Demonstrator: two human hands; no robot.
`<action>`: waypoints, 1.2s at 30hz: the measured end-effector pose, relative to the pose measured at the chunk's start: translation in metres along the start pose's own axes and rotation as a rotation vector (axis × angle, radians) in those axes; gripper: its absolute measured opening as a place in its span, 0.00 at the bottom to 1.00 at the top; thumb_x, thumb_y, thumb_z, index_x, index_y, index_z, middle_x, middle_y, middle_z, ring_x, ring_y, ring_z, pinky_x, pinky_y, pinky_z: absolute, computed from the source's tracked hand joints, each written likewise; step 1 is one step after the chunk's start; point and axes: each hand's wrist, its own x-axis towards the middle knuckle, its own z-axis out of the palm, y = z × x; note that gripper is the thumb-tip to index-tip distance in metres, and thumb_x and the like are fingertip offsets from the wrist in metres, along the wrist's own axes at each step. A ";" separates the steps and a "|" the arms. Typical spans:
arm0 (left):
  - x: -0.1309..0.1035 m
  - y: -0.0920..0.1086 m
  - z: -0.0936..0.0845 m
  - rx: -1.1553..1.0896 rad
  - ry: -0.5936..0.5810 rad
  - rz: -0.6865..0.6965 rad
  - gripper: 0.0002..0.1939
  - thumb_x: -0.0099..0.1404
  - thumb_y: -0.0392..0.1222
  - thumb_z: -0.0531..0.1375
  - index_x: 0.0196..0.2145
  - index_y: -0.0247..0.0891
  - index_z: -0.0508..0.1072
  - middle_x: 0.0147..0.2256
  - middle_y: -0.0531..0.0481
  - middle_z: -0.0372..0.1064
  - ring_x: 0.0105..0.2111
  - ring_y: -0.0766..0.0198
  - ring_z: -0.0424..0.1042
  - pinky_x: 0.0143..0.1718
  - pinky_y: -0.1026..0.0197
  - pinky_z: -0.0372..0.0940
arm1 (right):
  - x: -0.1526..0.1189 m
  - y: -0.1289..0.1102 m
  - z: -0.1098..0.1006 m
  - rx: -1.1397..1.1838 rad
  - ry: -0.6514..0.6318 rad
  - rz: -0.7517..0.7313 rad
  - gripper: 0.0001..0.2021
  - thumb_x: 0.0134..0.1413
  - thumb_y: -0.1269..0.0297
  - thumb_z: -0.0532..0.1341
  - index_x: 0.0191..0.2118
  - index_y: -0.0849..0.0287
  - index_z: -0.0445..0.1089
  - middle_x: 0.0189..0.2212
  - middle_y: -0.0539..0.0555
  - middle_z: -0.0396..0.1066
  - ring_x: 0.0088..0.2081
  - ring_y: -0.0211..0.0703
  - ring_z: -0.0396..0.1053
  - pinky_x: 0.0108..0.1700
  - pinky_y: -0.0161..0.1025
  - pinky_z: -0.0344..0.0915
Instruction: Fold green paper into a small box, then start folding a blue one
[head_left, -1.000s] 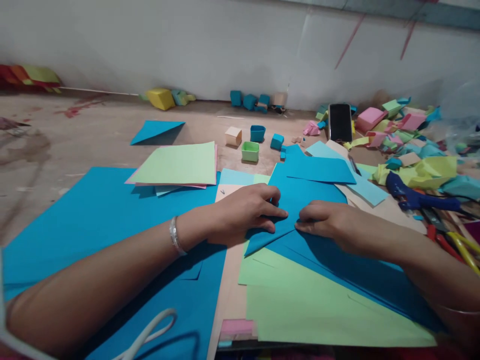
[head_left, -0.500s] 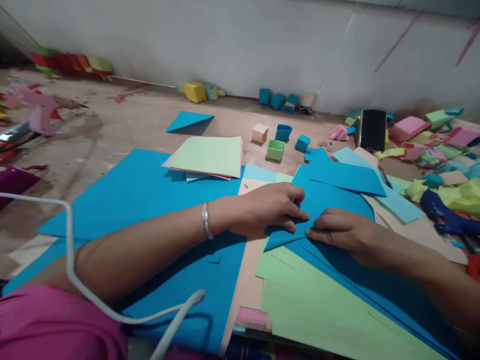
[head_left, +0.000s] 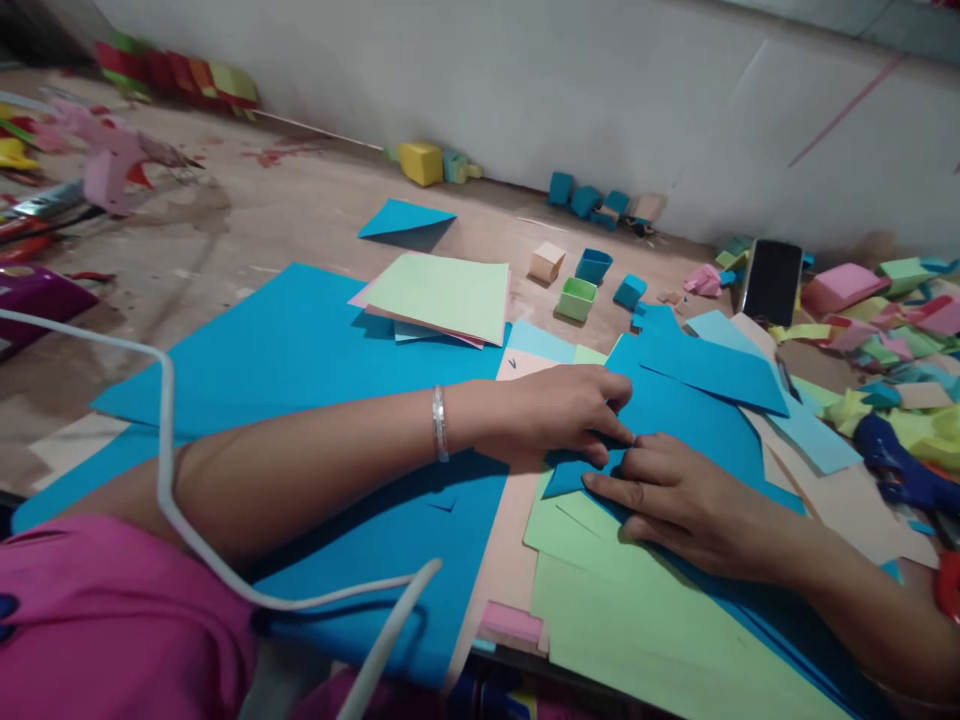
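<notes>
**Both hands pressing a folded blue sheet**

At centre frame, left hand [head_left: 559, 412] and right hand [head_left: 679, 500] flat on a folded blue paper sheet [head_left: 675, 415], fingertips meeting at the sheet's lower left corner. Left fingers [head_left: 611, 432] stretched out and pressed down on the fold, clasping nothing; a silver bangle [head_left: 440, 424] round that wrist. Right fingers [head_left: 611, 485] likewise spread and lying on the paper, pinning rather than gripping. Folded sheet resting on pale green paper sheets [head_left: 637, 610] at lower right of the frame, over a wooden surface [head_left: 247, 225]. To the left, under the left forearm, a large blue paper sheet [head_left: 300, 350]. Above it, a stack of light green and pink square papers [head_left: 442, 295]. Higher still, a blue paper triangle [head_left: 401, 218]. Just above the hands, small open paper boxes: beige [head_left: 546, 262], blue [head_left: 593, 266], green [head_left: 577, 299]. At upper right, a black phone [head_left: 772, 283] standing amid a heap of coloured paper scraps [head_left: 885, 310]. At right edge, a blue glue gun [head_left: 896, 470]. A white cable [head_left: 172, 500] looping across lower left, above a pink sleeve [head_left: 112, 630].
</notes>
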 end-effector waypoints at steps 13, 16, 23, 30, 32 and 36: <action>-0.001 -0.004 0.009 -0.015 0.071 0.045 0.12 0.68 0.45 0.57 0.45 0.41 0.76 0.39 0.42 0.66 0.39 0.55 0.65 0.39 0.56 0.60 | 0.015 -0.008 0.004 -0.125 -0.036 0.010 0.23 0.65 0.50 0.49 0.59 0.53 0.61 0.42 0.57 0.71 0.39 0.48 0.61 0.36 0.42 0.52; -0.002 -0.003 0.009 -0.018 0.088 0.046 0.12 0.67 0.45 0.57 0.44 0.40 0.76 0.39 0.41 0.66 0.39 0.55 0.65 0.37 0.56 0.59 | 0.016 -0.011 0.007 -0.098 -0.056 0.025 0.22 0.66 0.51 0.49 0.59 0.54 0.60 0.36 0.54 0.72 0.35 0.46 0.62 0.37 0.43 0.52; -0.004 -0.002 0.008 -0.039 0.107 0.041 0.11 0.67 0.44 0.58 0.44 0.40 0.76 0.37 0.42 0.66 0.38 0.56 0.65 0.37 0.56 0.60 | 0.018 -0.012 0.012 -0.100 -0.004 -0.037 0.21 0.66 0.52 0.50 0.60 0.50 0.61 0.28 0.50 0.69 0.32 0.44 0.63 0.39 0.43 0.54; -0.003 -0.002 0.009 -0.031 0.094 0.036 0.12 0.68 0.45 0.56 0.43 0.40 0.76 0.38 0.41 0.65 0.38 0.56 0.65 0.36 0.56 0.59 | 0.019 -0.017 0.009 -0.141 0.015 0.043 0.25 0.67 0.49 0.45 0.59 0.58 0.61 0.31 0.54 0.72 0.32 0.45 0.66 0.36 0.43 0.54; -0.002 -0.002 0.008 -0.019 0.068 0.025 0.12 0.68 0.46 0.57 0.42 0.39 0.77 0.38 0.41 0.65 0.38 0.56 0.65 0.36 0.56 0.59 | 0.021 -0.018 0.011 -0.190 0.022 0.037 0.22 0.67 0.51 0.46 0.57 0.56 0.63 0.29 0.52 0.73 0.31 0.45 0.66 0.37 0.43 0.53; -0.001 -0.002 0.006 -0.015 0.055 0.009 0.12 0.68 0.46 0.57 0.40 0.39 0.78 0.39 0.41 0.66 0.39 0.55 0.65 0.36 0.55 0.59 | 0.025 -0.021 0.012 -0.248 -0.007 0.023 0.20 0.67 0.50 0.47 0.56 0.52 0.64 0.26 0.50 0.71 0.30 0.45 0.66 0.35 0.43 0.49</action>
